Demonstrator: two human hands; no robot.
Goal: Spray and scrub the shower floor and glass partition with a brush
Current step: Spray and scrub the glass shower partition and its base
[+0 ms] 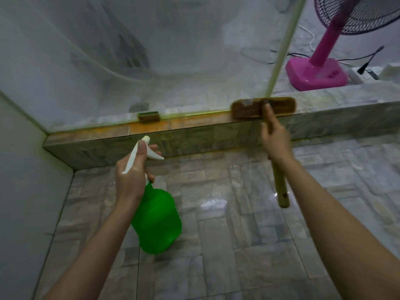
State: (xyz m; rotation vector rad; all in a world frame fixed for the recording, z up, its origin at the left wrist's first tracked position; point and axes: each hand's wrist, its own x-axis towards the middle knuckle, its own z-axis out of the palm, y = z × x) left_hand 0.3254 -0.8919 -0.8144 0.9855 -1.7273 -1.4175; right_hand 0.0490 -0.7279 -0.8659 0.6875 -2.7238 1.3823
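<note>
Gripping over the tiled shower floor (pixel 216 245): left hand (pixel 132 169) curled round the trigger neck of the green spray bottle (pixel 157 221), right hand (pixel 276 139) clamped on the brush (pixel 279 182) handle, brush head resting on the kerb (pixel 194 135) against the glass partition (pixel 173 50), pink fan (pixel 316 72) beyond.

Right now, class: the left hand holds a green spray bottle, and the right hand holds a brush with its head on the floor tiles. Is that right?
The head view shows the brush head on the tiled ledge below the glass, not on the floor tiles. The left hand does hold the green spray bottle, the right hand the brush.
</note>
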